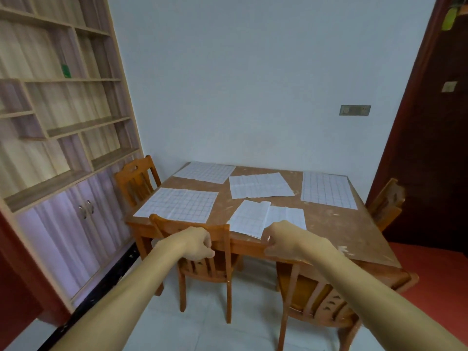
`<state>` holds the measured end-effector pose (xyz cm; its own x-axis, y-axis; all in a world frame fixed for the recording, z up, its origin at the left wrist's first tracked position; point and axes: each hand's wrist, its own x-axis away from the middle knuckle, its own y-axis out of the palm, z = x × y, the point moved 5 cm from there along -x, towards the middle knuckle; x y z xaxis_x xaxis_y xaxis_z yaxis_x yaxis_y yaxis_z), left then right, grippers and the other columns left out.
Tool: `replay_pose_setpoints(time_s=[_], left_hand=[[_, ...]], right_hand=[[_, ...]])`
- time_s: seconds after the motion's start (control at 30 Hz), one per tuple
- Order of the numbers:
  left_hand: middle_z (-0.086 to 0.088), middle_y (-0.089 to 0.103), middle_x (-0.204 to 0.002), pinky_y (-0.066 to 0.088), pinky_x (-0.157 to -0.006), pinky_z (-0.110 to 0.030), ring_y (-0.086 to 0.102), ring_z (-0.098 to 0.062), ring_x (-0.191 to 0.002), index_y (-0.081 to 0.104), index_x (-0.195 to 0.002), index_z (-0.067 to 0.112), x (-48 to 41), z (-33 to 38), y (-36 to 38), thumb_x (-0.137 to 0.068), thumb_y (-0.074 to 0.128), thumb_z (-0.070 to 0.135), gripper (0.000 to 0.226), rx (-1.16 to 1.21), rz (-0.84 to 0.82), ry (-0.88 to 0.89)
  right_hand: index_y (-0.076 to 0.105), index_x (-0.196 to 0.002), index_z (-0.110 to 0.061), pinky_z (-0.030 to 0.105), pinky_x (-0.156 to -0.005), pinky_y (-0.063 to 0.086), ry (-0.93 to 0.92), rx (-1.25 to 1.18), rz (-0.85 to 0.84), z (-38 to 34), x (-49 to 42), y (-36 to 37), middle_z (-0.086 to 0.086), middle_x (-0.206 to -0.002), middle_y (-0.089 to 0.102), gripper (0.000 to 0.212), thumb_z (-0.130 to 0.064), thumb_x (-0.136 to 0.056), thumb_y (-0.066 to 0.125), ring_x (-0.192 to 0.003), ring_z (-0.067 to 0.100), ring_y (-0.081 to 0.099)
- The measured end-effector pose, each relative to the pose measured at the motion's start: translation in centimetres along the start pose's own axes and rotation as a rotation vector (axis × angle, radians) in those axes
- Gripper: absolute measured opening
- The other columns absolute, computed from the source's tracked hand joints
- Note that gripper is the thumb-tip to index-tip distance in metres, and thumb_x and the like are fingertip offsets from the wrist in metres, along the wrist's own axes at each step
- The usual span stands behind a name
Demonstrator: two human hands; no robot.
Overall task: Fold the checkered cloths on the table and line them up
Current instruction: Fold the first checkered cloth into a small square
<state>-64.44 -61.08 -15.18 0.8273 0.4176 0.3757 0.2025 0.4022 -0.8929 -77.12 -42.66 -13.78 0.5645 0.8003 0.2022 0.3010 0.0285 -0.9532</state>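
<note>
Bare forearms stretch forward from the bottom edge, and both hands have their fingers curled in with nothing showing inside them. The left hand hangs in front of the top rail of a wooden chair, and the right hand in front of the near edge of the table. Whether either hand touches the wood behind it cannot be told. Just beyond the right hand lies a partly folded cloth, one side turned over onto itself. Beyond the left hand a flat cloth lies spread at the table's corner. Further beyond both hands, three more checkered cloths lie flat and apart in a row: the far-left cloth, the middle cloth and the far-right cloth. A second chair stands under the right forearm, against the table. Well out to the left of the left hand rises a shelf unit.
</note>
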Motion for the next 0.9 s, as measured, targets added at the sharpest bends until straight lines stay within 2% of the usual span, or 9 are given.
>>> replay_pose_setpoints(time_s=[0.13,0.23,0.47,0.7,0.9], left_hand=[[0.003,0.062,-0.123,0.051,-0.097,-0.037,0.061,-0.017,-0.107,0.061,-0.126,0.022,-5.7,-1.4,-3.0,-0.094,0.06,0.045,0.04,-0.021,-0.048,-0.001],[0.002,0.058,-0.131,0.047,-0.101,-0.038,0.056,-0.02,-0.117,0.058,-0.13,0.021,-9.3,-1.8,-4.5,-0.095,0.058,0.046,0.043,-0.065,-0.081,0.014],[-0.001,0.057,-0.138,0.045,-0.097,-0.037,0.056,-0.024,-0.123,0.057,-0.133,0.023,-17.1,-1.8,-4.7,-0.093,0.056,0.053,0.05,-0.164,-0.23,0.048],[0.002,0.057,-0.137,0.046,-0.102,-0.04,0.056,-0.022,-0.121,0.056,-0.134,0.022,-25.1,-1.2,-4.6,-0.093,0.056,0.05,0.049,-0.176,-0.252,0.064],[0.003,0.052,-0.144,0.044,-0.101,-0.036,0.052,-0.02,-0.125,0.054,-0.138,0.024,-32.9,-0.1,-3.9,-0.093,0.057,0.049,0.051,-0.128,-0.215,0.08]], right_hand=[[0.062,-0.128,-0.02,0.029,-0.095,0.05,0.035,0.019,-0.04,0.3,-5.3,-1.4,0.003,-0.127,0.063,0.035,-0.025,-0.094,0.061,-0.112,0.023,0.059],[0.062,-0.128,-0.021,0.029,-0.094,0.046,0.073,0.009,-0.045,0.9,-8.9,-2.0,0.002,-0.128,0.062,0.038,-0.034,-0.092,0.064,-0.115,0.023,0.057],[0.061,-0.13,-0.021,0.031,-0.098,0.045,0.158,0.003,-0.162,3.6,-15.6,-1.2,0.0,-0.133,0.058,0.04,-0.036,-0.093,0.064,-0.117,0.022,0.055],[0.061,-0.129,-0.023,0.032,-0.1,0.047,0.191,-0.03,-0.213,8.3,-22.5,0.4,0.0,-0.134,0.057,0.04,-0.036,-0.091,0.066,-0.116,0.023,0.056],[0.059,-0.131,-0.02,0.034,-0.102,0.044,0.129,-0.086,-0.214,12.5,-29.4,1.3,0.001,-0.14,0.053,0.04,-0.035,-0.094,0.063,-0.122,0.024,0.054]])
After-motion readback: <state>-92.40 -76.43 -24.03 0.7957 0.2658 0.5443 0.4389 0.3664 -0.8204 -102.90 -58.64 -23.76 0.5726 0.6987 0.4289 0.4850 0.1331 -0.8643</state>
